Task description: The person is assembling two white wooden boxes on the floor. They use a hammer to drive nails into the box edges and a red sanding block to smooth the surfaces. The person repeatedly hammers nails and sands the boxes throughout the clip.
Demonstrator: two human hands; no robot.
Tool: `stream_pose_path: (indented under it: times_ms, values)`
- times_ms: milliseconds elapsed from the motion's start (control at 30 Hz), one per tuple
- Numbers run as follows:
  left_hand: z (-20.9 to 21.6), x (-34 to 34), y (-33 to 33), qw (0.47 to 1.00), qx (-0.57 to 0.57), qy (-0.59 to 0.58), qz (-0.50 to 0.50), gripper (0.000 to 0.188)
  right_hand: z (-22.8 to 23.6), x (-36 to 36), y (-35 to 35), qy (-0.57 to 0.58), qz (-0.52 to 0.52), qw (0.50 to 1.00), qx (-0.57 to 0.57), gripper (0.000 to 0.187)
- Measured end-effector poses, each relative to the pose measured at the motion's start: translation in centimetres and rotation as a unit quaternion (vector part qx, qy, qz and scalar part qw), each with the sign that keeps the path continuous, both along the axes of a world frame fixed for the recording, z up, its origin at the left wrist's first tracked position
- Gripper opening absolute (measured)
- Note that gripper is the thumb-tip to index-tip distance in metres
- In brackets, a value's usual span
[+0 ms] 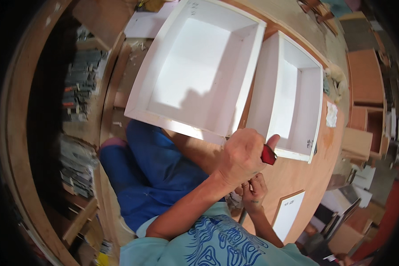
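Just beyond the left hand [243, 155] (red handle [267, 155] gripped) sit white boxes [195, 57].

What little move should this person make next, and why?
Perhaps bring the right hand up to the near right corner of the larger white box. The left hand, beside that corner in this view, grips a red handle, and the right hand is pinched just below; whether it holds anything is unclear.

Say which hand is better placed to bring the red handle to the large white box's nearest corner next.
Probably the left hand: it grips the red handle beside the large white box. The right hand is farther from that corner.
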State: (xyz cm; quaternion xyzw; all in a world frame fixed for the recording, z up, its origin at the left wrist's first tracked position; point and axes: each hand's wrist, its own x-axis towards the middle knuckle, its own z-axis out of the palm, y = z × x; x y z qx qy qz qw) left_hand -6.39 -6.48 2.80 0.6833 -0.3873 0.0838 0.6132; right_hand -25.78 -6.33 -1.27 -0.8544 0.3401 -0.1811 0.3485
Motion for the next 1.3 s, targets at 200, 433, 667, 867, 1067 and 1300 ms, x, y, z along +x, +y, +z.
stream_pose_path:
  times_ms: [200, 433, 667, 867, 1067, 1300]
  values:
    - [0.5, -0.2, 0.3, 0.996, -0.051, 0.056, -0.04, 0.043, -2.4, 1.2, -1.6, -0.078, -0.007, 0.997, 0.027, 0.016]
    - [0.4, -0.7, 0.4, 0.995, -0.046, 0.081, -0.034, 0.043, -1.0, 3.6, -2.8, -0.044, 0.035, 0.998, -0.008, 0.016]
    - [0.6, -0.3, 0.5, 0.993, -0.035, 0.097, -0.057, 0.04, -0.4, 5.4, -3.1, -0.029, 0.027, 0.999, -0.011, 0.016]
    - [1.0, -0.2, 0.7, 0.99, -0.017, 0.096, -0.097, 0.034, -0.1, 5.9, -3.1, -0.024, 0.014, 1.0, -0.004, 0.015]
    - [2.0, -0.2, 0.4, 0.986, -0.038, 0.12, -0.109, 0.033, 0.1, 5.9, -2.9, -0.023, 0.013, 1.0, -0.001, 0.015]
    - [1.7, 0.2, 0.4, 0.985, -0.028, 0.146, -0.092, 0.04, 0.3, 6.1, -3.0, -0.021, 0.014, 1.0, 0.004, 0.015]
